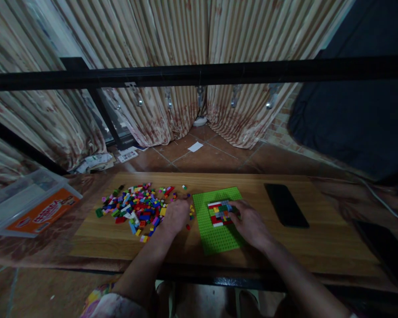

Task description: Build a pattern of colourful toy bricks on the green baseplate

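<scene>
A green baseplate (219,236) lies on the wooden board (318,243), with a small block of mixed-colour bricks (220,212) built on its far half. My right hand (250,223) rests on the plate's right edge, fingers curled against that block. My left hand (176,215) lies palm down between the plate and a heap of loose coloured bricks (135,206), its fingertips at the heap's right edge. What the fingers hold, if anything, is hidden.
A black phone (286,205) lies on the board to the right of the plate. A clear plastic box with an orange label (33,207) sits at the far left. A black bar (199,73) crosses above; curtains and tiled floor lie behind.
</scene>
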Tool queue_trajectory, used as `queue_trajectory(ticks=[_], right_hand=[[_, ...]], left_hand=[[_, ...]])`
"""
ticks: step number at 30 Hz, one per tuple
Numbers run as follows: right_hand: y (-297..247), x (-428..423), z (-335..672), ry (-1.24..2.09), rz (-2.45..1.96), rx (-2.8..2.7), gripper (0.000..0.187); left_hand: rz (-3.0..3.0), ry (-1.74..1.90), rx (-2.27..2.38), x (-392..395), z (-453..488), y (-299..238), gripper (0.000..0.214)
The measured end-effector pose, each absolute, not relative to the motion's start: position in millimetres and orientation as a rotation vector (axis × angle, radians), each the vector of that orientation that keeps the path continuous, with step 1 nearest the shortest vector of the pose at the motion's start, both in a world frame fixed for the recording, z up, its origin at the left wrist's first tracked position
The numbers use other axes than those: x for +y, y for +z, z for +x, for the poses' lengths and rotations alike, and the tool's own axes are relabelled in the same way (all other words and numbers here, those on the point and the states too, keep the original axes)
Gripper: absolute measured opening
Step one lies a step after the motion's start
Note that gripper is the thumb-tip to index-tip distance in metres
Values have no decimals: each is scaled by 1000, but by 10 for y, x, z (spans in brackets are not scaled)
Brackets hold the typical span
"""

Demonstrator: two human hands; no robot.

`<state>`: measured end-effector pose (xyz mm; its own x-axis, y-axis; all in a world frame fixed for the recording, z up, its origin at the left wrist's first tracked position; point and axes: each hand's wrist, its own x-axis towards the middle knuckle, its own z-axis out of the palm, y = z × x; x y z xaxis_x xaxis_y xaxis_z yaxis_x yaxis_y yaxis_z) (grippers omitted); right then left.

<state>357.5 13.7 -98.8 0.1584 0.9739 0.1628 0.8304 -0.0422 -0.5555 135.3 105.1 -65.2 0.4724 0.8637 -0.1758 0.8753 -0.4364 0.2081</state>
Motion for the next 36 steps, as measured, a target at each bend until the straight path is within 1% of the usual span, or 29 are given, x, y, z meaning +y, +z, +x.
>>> queue_trajectory(ticks=[4,9,13,20,25,28,33,36], right_hand=[[-982,149,3602,343,-1943,-1687,28],[-925,152,3595,318,-1943,-1677,25],[-864,144,3586,334,-1959,-1667,24],[-777,144,3615,369,-1915,-1608,22],[-677,67,3497,611,-1688,-1634,17],[-637,-7,3418,743,-1604,-1706,18],[-638,-67,3408,775,-1572,-1754,16],[-679,-42,3472,729,-1594,-1757,15]], left_hand=[[2491,43,1511,1090,1314,-631,23],[2312,479,1358,1130,1306,-647,17],[2096,644,1204,1069,1389,-715,15],[1845,613,951,791,1616,-796,19],[1733,570,823,642,1731,-890,23],[1666,593,784,613,1771,-935,27],[1557,535,730,583,1809,-908,32],[1538,534,743,573,1822,-882,37]])
